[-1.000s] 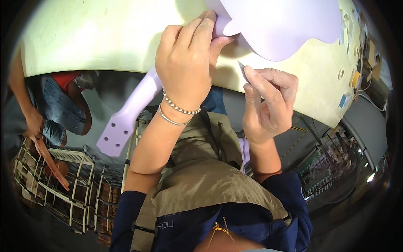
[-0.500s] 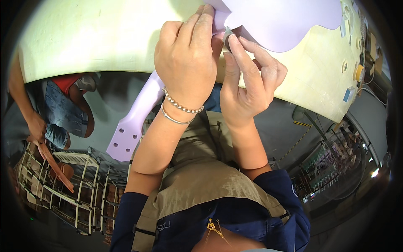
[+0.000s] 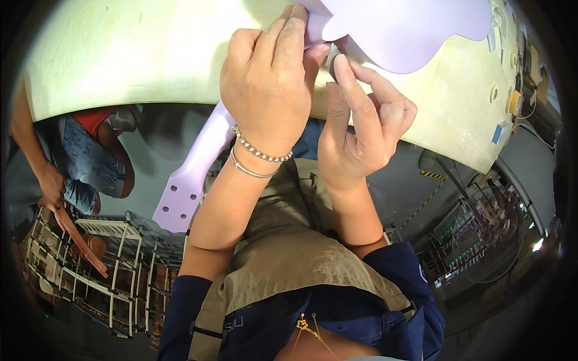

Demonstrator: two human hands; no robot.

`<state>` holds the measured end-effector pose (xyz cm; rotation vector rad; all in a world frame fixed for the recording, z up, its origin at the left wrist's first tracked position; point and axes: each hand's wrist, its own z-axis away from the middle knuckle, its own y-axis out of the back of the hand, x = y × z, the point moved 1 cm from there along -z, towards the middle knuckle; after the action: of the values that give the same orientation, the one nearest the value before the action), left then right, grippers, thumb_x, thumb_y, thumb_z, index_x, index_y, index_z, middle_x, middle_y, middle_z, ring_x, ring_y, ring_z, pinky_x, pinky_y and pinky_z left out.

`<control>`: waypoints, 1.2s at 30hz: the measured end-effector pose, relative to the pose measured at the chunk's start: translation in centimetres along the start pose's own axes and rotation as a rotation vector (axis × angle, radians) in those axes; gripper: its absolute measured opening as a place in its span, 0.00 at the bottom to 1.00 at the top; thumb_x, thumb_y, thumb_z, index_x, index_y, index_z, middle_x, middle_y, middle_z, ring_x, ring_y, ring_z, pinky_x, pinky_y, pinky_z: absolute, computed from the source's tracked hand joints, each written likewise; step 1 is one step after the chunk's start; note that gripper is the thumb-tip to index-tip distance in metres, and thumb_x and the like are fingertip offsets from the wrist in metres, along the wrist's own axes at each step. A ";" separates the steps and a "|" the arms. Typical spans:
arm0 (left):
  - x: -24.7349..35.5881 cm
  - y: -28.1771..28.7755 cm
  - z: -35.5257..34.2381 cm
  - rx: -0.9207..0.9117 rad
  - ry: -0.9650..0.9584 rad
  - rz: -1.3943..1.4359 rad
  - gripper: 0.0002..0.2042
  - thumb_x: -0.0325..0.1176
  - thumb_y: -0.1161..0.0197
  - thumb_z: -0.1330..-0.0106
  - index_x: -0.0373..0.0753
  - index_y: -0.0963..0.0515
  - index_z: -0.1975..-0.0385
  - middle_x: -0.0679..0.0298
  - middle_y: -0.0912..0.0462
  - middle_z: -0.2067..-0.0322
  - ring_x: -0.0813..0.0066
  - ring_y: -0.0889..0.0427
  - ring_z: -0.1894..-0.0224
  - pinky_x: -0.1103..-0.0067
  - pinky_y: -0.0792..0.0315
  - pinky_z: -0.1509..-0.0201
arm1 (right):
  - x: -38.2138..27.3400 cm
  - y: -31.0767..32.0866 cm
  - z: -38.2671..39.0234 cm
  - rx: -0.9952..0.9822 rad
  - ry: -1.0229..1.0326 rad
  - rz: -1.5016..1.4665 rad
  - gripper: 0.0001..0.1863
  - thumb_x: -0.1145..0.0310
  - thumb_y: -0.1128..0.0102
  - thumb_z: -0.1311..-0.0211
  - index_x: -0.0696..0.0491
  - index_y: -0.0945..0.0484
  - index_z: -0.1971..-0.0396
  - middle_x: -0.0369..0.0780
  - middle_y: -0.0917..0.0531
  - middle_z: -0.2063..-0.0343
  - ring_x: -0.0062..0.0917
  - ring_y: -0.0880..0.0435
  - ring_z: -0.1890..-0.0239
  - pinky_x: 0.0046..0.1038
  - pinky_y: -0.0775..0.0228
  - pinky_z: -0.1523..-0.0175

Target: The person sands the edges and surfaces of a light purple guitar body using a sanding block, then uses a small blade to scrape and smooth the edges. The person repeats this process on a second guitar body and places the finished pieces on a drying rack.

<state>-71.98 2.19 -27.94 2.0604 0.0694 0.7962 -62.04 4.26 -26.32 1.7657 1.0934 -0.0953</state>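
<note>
A lilac guitar body (image 3: 409,30) lies on a pale yellow workbench (image 3: 120,60). Its neck and headstock (image 3: 180,198) hang over the near edge. My left hand (image 3: 265,90) is clamped over the spot where the neck meets the body, and two bracelets sit on that wrist. Right beside it, my right hand (image 3: 361,132) pinches a small grey piece (image 3: 331,57) between thumb and fingers, pressed against the body's edge at the cutaway. What the piece is cannot be told.
Another person (image 3: 78,156) stands at the left below the bench, holding a reddish wooden piece (image 3: 72,234). A metal rack (image 3: 102,271) is under them. Small parts (image 3: 512,102) lie on the bench's right end, and a round fan (image 3: 481,240) is at the lower right.
My right hand has risen from below the bench edge up to the guitar's cutaway, beside my left hand. My left hand keeps its grip; the neck has shifted slightly right.
</note>
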 end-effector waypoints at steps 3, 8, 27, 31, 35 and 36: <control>0.1 0.0 0.1 0.025 -0.006 0.002 0.17 0.24 0.38 0.55 0.39 0.22 0.61 0.68 0.17 0.64 0.68 0.28 0.70 0.79 0.30 0.66 | 0.1 -0.1 -0.5 -0.011 0.036 0.033 0.16 0.77 0.34 0.52 0.46 0.17 0.61 0.30 0.20 0.65 0.21 0.36 0.66 0.19 0.43 0.67; 0.3 0.0 0.0 0.015 -0.001 0.004 0.19 0.22 0.39 0.56 0.39 0.22 0.60 0.68 0.18 0.65 0.69 0.28 0.70 0.79 0.30 0.66 | 0.0 -0.3 -0.4 0.008 0.062 0.053 0.19 0.79 0.37 0.59 0.48 0.17 0.62 0.32 0.20 0.68 0.24 0.34 0.68 0.21 0.44 0.61; 0.0 -0.1 0.1 0.003 -0.019 0.000 0.16 0.25 0.36 0.54 0.38 0.22 0.62 0.67 0.18 0.65 0.68 0.28 0.70 0.79 0.30 0.66 | 0.2 0.4 -0.5 -0.038 0.059 0.054 0.19 0.79 0.38 0.62 0.46 0.16 0.65 0.32 0.20 0.69 0.25 0.36 0.69 0.21 0.43 0.64; -0.3 0.0 0.0 0.025 -0.036 0.002 0.16 0.26 0.36 0.54 0.38 0.22 0.62 0.67 0.18 0.65 0.68 0.28 0.70 0.79 0.30 0.66 | 0.0 0.4 -1.2 -0.003 0.080 0.051 0.17 0.79 0.35 0.55 0.46 0.16 0.63 0.29 0.20 0.68 0.21 0.36 0.69 0.19 0.44 0.65; -0.5 -0.3 0.2 0.043 -0.046 -0.001 0.17 0.27 0.36 0.54 0.39 0.22 0.60 0.68 0.18 0.64 0.68 0.27 0.70 0.79 0.30 0.65 | 0.0 0.0 -1.3 -0.019 0.090 0.076 0.18 0.80 0.35 0.55 0.46 0.16 0.62 0.29 0.19 0.68 0.20 0.36 0.70 0.19 0.44 0.65; -0.5 -0.3 0.2 0.037 -0.031 0.002 0.17 0.26 0.36 0.54 0.39 0.22 0.60 0.68 0.18 0.64 0.68 0.27 0.70 0.79 0.30 0.65 | -0.2 0.1 -1.3 -0.028 0.092 0.073 0.18 0.80 0.35 0.56 0.46 0.16 0.62 0.29 0.19 0.68 0.20 0.36 0.70 0.19 0.43 0.65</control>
<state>-72.19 2.08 -28.44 2.1073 0.0651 0.7687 -62.63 5.14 -25.55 1.7972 1.0895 0.0469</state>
